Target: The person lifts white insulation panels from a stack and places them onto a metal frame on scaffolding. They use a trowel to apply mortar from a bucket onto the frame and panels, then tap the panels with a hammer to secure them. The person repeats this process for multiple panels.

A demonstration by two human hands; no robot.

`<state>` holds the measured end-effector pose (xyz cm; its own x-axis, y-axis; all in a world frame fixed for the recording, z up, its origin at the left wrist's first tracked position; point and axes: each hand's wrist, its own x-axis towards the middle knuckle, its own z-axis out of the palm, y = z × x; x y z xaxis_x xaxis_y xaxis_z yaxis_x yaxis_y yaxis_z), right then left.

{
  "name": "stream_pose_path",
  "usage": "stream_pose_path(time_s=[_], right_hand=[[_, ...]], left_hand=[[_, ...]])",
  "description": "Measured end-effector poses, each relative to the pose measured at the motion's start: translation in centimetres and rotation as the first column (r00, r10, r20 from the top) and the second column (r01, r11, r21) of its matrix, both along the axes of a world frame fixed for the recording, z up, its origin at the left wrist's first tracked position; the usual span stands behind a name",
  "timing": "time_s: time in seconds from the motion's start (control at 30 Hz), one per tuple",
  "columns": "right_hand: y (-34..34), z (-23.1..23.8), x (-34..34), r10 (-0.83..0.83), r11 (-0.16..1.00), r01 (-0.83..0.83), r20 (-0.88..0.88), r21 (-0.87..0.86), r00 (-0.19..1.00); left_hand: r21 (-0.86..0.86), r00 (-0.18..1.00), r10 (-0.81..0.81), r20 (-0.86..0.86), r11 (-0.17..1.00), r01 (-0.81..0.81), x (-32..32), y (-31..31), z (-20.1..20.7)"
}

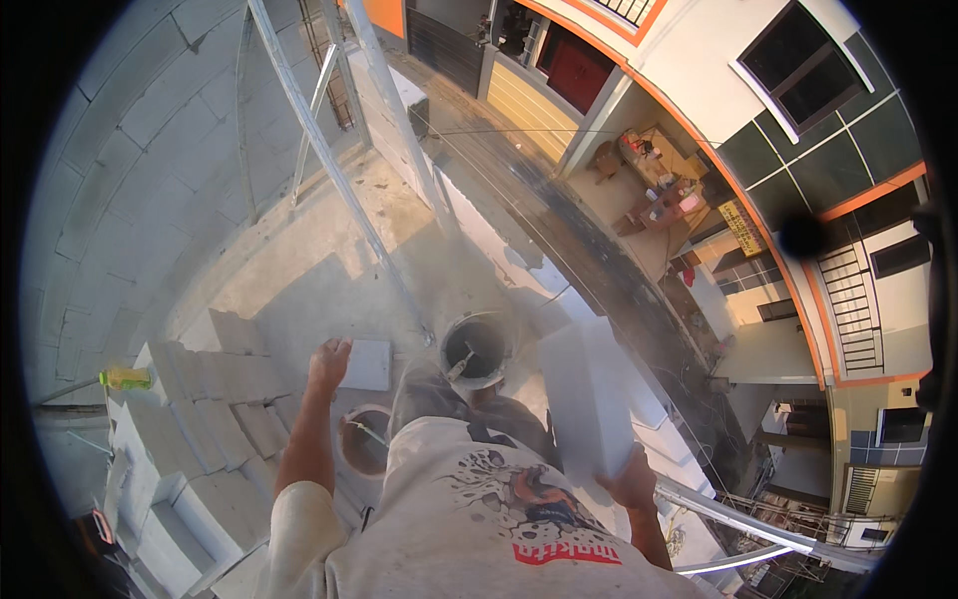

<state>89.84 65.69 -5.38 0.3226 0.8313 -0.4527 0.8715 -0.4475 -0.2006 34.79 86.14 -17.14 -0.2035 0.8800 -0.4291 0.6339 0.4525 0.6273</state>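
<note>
At the right, a long pale grey building block (589, 394) stands along the low wall, tilted in view. My right hand (629, 481) grips its near lower end, with some fingers hidden behind it. Out to the left, my left hand (329, 365) is loosely bent with nothing visible in it. Just beside that hand lies a smaller pale block (367, 365) on the floor; whether they touch is unclear. Between my legs and the wall stands a round bucket (502, 344) with a trowel (460, 366) resting inside.
Several pale blocks (190, 389) form a stepped stack at the left. A second bucket (344, 445) holds a stick-like handle. Metal poles (329, 150) slant down to the concrete floor ahead. Beyond the low wall (509, 240), a street lies below; a metal rail (733, 514) runs at lower right.
</note>
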Motion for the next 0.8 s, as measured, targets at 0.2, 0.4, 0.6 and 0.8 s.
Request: stream_pose_path(time_s=[0.2,0.4,0.6,0.8], right_hand=[[11.2,6.7,1.5,0.066,0.997,-0.069,0.106,0.019,0.992],[21.2,13.2,1.9,0.167,0.964,-0.186,0.108,0.191,0.98],[36.2,14.7,-1.5,0.236,0.937,-0.271,0.173,0.22,0.956],[53.9,5.5,-6.2,0.337,0.939,-0.344,0.162,0.017,0.927]], left_hand=[[0.056,0.995,-0.097,0.026,0.994,0.096,5.7,4.9,2.3],[0.027,0.989,-0.124,0.075,0.992,0.122,8.0,12.8,0.9],[-0.163,0.854,0.02,0.52,0.984,0.077,12.7,21.8,-8.0],[-0.401,0.488,0.351,0.799,0.916,-0.002,19.6,29.3,-22.7]])
